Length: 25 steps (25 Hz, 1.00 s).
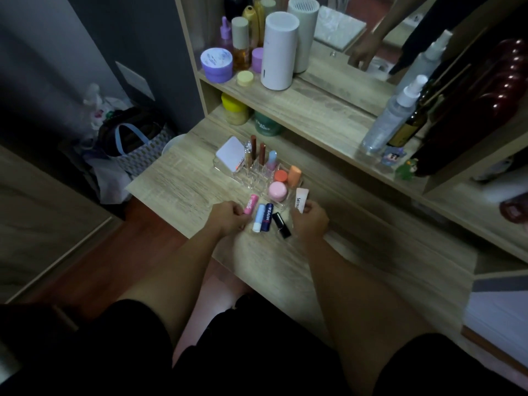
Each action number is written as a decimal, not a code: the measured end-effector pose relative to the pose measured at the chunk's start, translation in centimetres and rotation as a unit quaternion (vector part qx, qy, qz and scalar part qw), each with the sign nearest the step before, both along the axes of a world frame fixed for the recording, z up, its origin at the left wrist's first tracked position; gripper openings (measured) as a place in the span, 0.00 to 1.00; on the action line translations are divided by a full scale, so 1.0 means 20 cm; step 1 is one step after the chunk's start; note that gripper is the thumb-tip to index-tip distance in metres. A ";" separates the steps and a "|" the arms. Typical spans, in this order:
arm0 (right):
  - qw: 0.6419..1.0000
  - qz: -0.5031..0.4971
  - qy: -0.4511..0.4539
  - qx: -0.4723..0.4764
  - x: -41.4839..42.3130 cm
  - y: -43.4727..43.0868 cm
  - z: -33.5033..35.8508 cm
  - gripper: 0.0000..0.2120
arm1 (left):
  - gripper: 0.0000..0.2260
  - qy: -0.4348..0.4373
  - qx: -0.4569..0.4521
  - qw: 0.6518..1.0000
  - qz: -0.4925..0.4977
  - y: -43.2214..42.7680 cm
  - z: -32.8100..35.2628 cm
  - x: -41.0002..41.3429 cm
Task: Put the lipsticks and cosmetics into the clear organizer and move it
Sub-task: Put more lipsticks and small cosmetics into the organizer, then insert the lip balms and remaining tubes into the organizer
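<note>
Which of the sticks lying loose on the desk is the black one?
The black lipstick, rightmost of the three lying between the hands, nearest the right hand. The light blue stick and navy Nivea stick lie left of it.

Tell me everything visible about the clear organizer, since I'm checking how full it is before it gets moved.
The clear organizer is a see-through, plastic-looking tray with small square slots and wider side sections. It sits flat on the wooden desk, beyond both hands. Upright tubes fill some rear slots; several front slots look empty. A white square compact leans at its left end; a pink jar, an orange jar and an orange tube occupy the right.
</note>
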State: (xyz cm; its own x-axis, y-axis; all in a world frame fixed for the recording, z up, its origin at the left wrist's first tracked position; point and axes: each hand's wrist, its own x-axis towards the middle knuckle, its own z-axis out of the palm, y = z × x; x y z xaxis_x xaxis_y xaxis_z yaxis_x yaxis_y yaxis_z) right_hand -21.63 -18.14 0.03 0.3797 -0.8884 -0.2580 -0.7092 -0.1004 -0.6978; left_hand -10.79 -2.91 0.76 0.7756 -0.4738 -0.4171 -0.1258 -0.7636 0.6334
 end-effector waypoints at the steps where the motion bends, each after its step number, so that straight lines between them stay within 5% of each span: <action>1: 0.999 -0.015 -0.049 -0.013 -0.01 0.01 0.03 0.13 | 0.07 0.018 -0.025 0.999 0.026 0.01 0.02 0.02; 4: 0.984 -0.017 -0.173 -0.029 -0.03 0.01 0.10 0.11 | 0.05 0.051 -0.111 0.991 0.060 0.03 0.09 0.09; 10: 0.976 0.080 -0.203 0.004 0.05 -0.06 0.20 0.07 | 0.06 0.001 -0.210 0.977 0.030 -0.01 0.24 0.25; 18: 0.975 0.110 -0.193 0.003 0.26 -0.04 0.21 0.06 | 0.06 -0.248 -0.151 0.953 -0.088 -0.06 0.25 0.27; 25: 0.973 0.151 -0.161 -0.066 0.34 0.00 0.16 0.04 | 0.10 -0.303 -0.101 0.935 -0.153 -0.11 0.24 0.29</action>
State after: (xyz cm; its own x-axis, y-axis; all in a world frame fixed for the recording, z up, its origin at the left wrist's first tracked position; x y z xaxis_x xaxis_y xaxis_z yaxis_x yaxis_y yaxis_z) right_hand -14.89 -18.18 3.13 0.6706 -0.7414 0.0253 -0.3811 -0.3735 -0.8457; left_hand -4.91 -5.06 5.60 0.6561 -0.7338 0.1762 -0.7011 -0.5063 0.5022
